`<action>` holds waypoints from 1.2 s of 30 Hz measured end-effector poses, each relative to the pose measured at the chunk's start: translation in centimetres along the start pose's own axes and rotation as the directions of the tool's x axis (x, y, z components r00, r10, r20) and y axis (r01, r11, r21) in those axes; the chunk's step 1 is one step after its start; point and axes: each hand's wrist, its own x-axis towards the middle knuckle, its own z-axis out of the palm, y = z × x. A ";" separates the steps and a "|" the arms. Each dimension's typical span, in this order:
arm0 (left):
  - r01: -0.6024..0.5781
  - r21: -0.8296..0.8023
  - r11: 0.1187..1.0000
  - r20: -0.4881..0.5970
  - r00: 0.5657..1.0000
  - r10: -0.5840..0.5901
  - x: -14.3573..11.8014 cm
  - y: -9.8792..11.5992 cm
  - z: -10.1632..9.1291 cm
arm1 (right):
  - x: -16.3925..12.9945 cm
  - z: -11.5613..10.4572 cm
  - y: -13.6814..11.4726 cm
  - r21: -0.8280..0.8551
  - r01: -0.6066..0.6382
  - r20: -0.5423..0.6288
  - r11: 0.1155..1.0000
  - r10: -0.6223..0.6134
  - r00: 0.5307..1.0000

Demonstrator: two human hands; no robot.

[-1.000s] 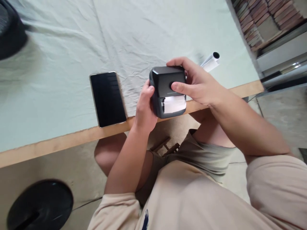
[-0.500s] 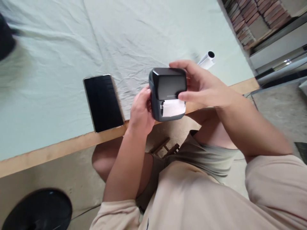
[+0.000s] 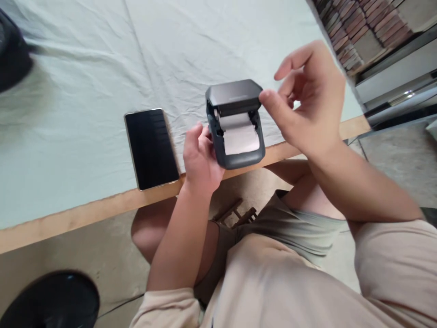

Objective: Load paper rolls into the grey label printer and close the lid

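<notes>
My left hand (image 3: pixel 202 159) grips a small dark grey label printer (image 3: pixel 244 160) by its left side, above the table's front edge. The printer's lid (image 3: pixel 235 93) is raised, baring white paper (image 3: pixel 241 139) inside. At the lid's right corner is the thumb of my right hand (image 3: pixel 312 98), touching or almost touching it. The other fingers of that hand are bent and stand apart from the thumb, with nothing between them. To the left of my left hand lies a tablet or large phone (image 3: pixel 152 148), its screen dark.
A pale green cloth (image 3: pixel 85 136) covers the table, which has a wooden front edge (image 3: pixel 85 216). A black object (image 3: pixel 12 50) stands at the far left. Below on the floor are a round black object (image 3: pixel 51 298) with a cable and a small wooden frame (image 3: pixel 237 213).
The printer's lid has swung up from closed to open, showing more paper. My right hand has moved up and right off the printer's face. My left hand keeps its hold.
</notes>
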 end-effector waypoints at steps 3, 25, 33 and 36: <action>0.017 -0.076 0.997 0.107 0.994 -0.008 -0.3 -0.1 0.2 | 1.0 0.7 -0.6 0.144 -0.017 -0.008 0.989 0.018 1.000; -0.017 -0.064 0.998 0.065 0.998 0.021 -1.1 -0.6 0.5 | 4.5 -1.0 -0.8 -0.206 0.268 0.637 0.941 -0.079 0.767; -0.038 -0.145 0.989 0.015 0.999 0.041 -1.0 -0.5 0.3 | 0.3 -3.9 4.1 0.467 -0.448 0.341 0.762 0.312 0.887; -0.067 -0.148 0.987 0.016 0.997 0.070 -1.0 -0.6 0.4 | -1.7 -1.6 6.3 0.486 -0.456 0.279 0.745 0.362 0.889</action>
